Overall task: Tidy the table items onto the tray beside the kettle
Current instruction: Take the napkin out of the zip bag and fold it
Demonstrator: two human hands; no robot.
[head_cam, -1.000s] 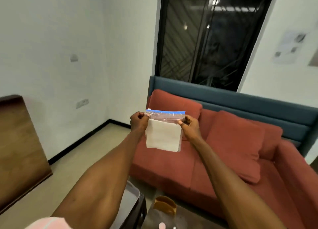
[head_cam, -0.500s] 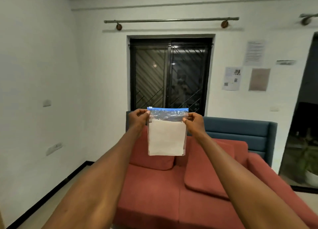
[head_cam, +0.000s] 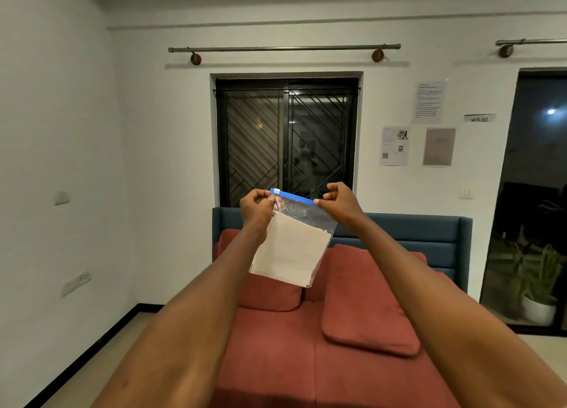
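I hold a clear zip bag point(head_cam: 293, 248) with a blue seal strip up in front of me at arm's length. A folded white cloth or paper fills its lower part. My left hand point(head_cam: 256, 208) pinches the bag's top left corner beside the white slider. My right hand point(head_cam: 339, 200) pinches the top right end of the blue strip. The bag hangs tilted, its bottom swung to the left. No table, tray or kettle shows in this view.
A red sofa point(head_cam: 306, 346) with loose cushions and a blue back stands straight ahead below my arms. Behind it is a barred dark window point(head_cam: 287, 140). A potted plant point(head_cam: 537, 288) sits by a dark doorway at the right. White wall runs along the left.
The view has lifted from the floor and table edge to the wall and window. The bag, held level before, now tilts, with my right hand raised higher along the blue strip.
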